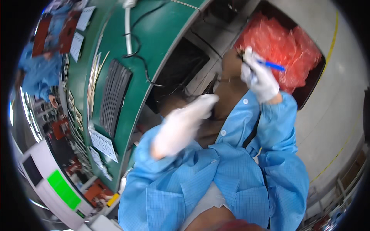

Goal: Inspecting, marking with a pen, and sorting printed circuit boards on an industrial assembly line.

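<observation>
One slim blue tool (274, 66) in the gloved right hand (260, 77)

Handling it well should call for a light, firm pinch near the working end, with the wrist steady and the blue end kept free of the loose plastic. The tool is straight, narrow and bright blue; it lies across the right hand, whose fingers are closed around it, and its free end shows against the red plastic bag (296, 44). Something dark sits at the fingertips, too small to identify. The left hand (181, 125), also gloved, is well apart and blurred; its fingers look together, but I cannot tell whether they grip anything. Red plastic fills a dark bin (321, 63) on the right. Over on the left, dark strips (115, 92) lie bundled on the green bench (169, 27)
</observation>
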A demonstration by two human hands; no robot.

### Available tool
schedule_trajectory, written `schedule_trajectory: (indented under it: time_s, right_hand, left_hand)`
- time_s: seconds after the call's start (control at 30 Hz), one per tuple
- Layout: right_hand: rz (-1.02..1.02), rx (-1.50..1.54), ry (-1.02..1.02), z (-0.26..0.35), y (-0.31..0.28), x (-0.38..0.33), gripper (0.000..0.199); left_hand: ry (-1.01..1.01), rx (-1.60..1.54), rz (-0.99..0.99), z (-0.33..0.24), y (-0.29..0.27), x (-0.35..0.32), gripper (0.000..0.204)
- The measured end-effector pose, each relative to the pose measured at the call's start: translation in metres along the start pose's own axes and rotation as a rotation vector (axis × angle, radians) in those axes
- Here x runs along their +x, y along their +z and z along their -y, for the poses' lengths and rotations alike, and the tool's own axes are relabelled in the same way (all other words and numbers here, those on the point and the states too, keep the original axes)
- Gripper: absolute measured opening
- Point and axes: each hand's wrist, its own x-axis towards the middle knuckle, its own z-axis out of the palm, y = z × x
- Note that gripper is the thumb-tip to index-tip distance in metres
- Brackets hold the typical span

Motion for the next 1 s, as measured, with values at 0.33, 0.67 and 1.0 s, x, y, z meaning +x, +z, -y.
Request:
schedule_trajectory:
  time_s: [0.33, 0.67, 1.0]
  right_hand:
    - [-0.183, -0.143, 0.618, -0.224, 0.139, 0.152, 0.039]
    - [-0.092, 0.150, 0.484, -0.280, 0.200, 0.168, 0.048]
    - [0.183, 0.407, 0.585, -0.253, 0.228, 0.206, 0.043]
  left_hand:
    - [0.303, 0.858, -0.180, 0.068, -0.140, 0.090, 0.070]
    - [0.063, 0.968, 0.033, 0.059, -0.146, 0.076, 0.065]
    - [-0.125, 1.004, 0.113, 0.044, -0.148, 0.094, 0.061]
